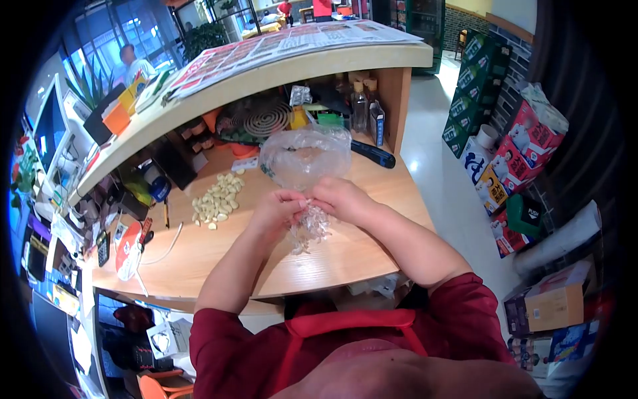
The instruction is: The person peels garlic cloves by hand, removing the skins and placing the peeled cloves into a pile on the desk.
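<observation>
My left hand (282, 207) and my right hand (340, 198) meet over the wooden desk, fingertips pinched together. Between them is a small pale piece, mostly hidden, that looks like a garlic clove (308, 201). Right below the fingers lies a loose heap of thin, papery garlic skins (311, 229). Peeled garlic cloves (218, 199) are spread in a pile to the left of my left hand. Just beyond both hands sits a clear plastic bag (302, 159), open at the top; its contents are hard to make out.
A raised counter (409, 56) covered with printed sheets (292, 46) curves around the desk (359, 256). Under it are a mosquito coil (268, 120), bottles (360, 106) and a dark blue-handled tool (373, 154). A round red-and-white fan (128, 251) lies left. Stacked boxes (525, 153) stand right.
</observation>
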Demonstrator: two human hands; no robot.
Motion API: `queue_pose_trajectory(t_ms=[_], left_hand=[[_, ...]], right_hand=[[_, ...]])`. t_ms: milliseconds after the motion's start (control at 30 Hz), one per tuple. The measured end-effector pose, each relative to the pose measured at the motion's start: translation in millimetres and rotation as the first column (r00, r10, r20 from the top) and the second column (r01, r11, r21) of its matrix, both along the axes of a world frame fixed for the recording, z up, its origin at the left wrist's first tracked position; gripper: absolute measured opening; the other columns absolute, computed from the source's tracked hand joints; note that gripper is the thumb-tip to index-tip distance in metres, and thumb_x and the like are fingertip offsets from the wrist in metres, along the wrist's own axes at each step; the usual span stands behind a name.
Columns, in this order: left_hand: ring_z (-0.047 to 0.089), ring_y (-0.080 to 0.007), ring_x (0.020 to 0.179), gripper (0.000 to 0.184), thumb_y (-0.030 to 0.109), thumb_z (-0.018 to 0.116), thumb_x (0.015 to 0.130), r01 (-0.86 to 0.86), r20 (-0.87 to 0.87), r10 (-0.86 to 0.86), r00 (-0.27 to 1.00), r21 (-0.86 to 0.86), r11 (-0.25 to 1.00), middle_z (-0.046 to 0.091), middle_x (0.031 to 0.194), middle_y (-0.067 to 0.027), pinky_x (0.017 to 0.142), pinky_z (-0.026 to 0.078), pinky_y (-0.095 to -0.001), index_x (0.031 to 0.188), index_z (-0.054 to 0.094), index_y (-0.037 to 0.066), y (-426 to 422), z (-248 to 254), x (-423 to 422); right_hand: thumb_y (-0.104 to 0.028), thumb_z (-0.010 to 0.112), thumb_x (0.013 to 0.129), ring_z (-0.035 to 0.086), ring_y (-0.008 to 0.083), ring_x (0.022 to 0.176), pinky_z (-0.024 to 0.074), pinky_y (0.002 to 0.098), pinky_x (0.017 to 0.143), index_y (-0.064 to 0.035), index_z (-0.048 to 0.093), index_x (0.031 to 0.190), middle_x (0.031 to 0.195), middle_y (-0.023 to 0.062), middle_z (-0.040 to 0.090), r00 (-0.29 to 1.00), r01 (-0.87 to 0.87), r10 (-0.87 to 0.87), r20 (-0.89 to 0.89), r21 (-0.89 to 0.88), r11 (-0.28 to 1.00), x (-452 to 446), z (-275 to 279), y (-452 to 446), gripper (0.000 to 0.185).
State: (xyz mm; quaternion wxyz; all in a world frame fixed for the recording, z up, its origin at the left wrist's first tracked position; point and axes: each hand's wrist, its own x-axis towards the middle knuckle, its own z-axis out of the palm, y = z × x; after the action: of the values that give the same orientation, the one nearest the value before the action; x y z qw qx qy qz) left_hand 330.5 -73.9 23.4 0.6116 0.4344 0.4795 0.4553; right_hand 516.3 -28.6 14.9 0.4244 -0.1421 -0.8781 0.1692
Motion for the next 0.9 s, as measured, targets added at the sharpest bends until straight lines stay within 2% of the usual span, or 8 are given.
queue_pose_trajectory(t_ms=[133,233,333,533,633,733,833,900], left_hand=[[0.053,-0.0098,0.054,0.006,0.004,0.063,0.078,0.045,0.051,-0.044,0.998,-0.006,0.999,0.06,0.069,-0.0058,0.046,0.04,-0.0196,0.082,0.06,0.001,1.9,-2.7,-2.3],[0.053,-0.0106,0.053,0.005,0.003,0.063,0.077,0.023,0.043,-0.023,0.999,0.014,1.0,0.059,0.068,-0.0064,0.046,0.04,-0.0196,0.08,0.059,0.001,2.1,-6.3,-0.6],[0.052,-0.0113,0.052,0.004,0.003,0.062,0.077,0.005,0.047,-0.006,0.999,0.035,0.999,0.059,0.067,-0.0067,0.046,0.04,-0.0198,0.079,0.058,0.001,2.3,-11.3,0.8],[0.051,-0.0108,0.05,0.003,0.002,0.059,0.078,-0.008,0.067,0.003,0.998,0.076,0.997,0.058,0.066,-0.0056,0.043,0.039,-0.0206,0.078,0.056,0.003,3.6,-16.0,3.5],[0.05,-0.0104,0.05,0.003,0.002,0.056,0.078,-0.046,0.021,0.044,0.999,0.09,0.995,0.057,0.065,-0.0049,0.043,0.038,-0.0206,0.077,0.055,0.004,3.5,-10.2,1.7],[0.049,-0.0098,0.053,0.004,0.001,0.053,0.079,-0.069,0.061,0.061,0.996,0.143,0.987,0.055,0.066,-0.0044,0.047,0.037,-0.0209,0.079,0.054,0.005,7.4,-8.8,-4.3],[0.052,-0.0107,0.057,0.002,0.003,0.054,0.077,-0.06,-0.14,0.091,0.986,0.217,0.974,0.057,0.068,-0.0051,0.049,0.04,-0.0229,0.078,0.056,0.003,7.0,-6.3,-10.7],[0.054,-0.011,0.059,0.005,0.006,0.056,0.077,-0.003,-0.437,0.191,0.879,0.396,0.918,0.058,0.069,-0.0056,0.052,0.042,-0.0242,0.079,0.058,0.002,10.9,-14.6,-14.7]], right_hand=[[-0.012,0.061,0.077,0.052,0.0338,0.071,0.0437,0.0395,0.061,-0.0071,0.055,0.08,0.077,0.0132,0.052,1.0,-0.003,0.003,0.011,0.011,1.0,-1.7,-9.8,5.1,0.008],[-0.014,0.06,0.078,0.053,0.034,0.071,0.0434,0.0402,0.06,-0.0066,0.054,0.078,0.075,0.0134,0.052,0.996,0.05,-0.054,0.073,0.058,0.997,-1.4,-13.6,4.8,0.009],[-0.016,0.059,0.079,0.053,0.0343,0.071,0.0431,0.0408,0.061,-0.0057,0.054,0.077,0.075,0.0135,0.051,0.997,0.049,-0.053,0.057,0.069,0.996,-2.6,-18.6,5.4,0.012],[-0.015,0.06,0.078,0.056,0.0326,0.076,0.0453,0.0385,0.064,-0.0046,0.058,0.086,0.079,0.0137,0.056,0.998,0.035,-0.036,0.054,0.004,0.999,-5.2,-16.8,7.4,0.013],[-0.015,0.061,0.078,0.058,0.0294,0.078,0.0465,0.0353,0.067,-0.0041,0.059,0.09,0.083,0.0136,0.06,0.999,0.036,-0.034,0.01,-0.284,0.958,-4.4,-12.0,2.0,0.016],[-0.016,0.06,0.08,0.059,0.0237,0.074,0.0467,0.0319,0.066,-0.003,0.058,0.093,0.084,0.0118,0.062,0.995,0.058,-0.086,-0.05,-0.418,0.907,-4.0,-8.1,4.1,0.018],[-0.017,0.06,0.082,0.059,0.0188,0.071,0.0465,0.0295,0.066,-0.0028,0.057,0.097,0.083,0.0091,0.062,0.974,0.02,-0.156,-0.163,-0.628,0.778,-4.1,-7.0,7.2,0.021],[-0.017,0.059,0.083,0.058,0.0172,0.071,0.0463,0.0285,0.066,-0.0031,0.057,0.1,0.081,0.0082,0.062,0.981,-0.035,-0.105,-0.165,-0.678,0.734,-3.8,-6.6,7.9,0.022]])
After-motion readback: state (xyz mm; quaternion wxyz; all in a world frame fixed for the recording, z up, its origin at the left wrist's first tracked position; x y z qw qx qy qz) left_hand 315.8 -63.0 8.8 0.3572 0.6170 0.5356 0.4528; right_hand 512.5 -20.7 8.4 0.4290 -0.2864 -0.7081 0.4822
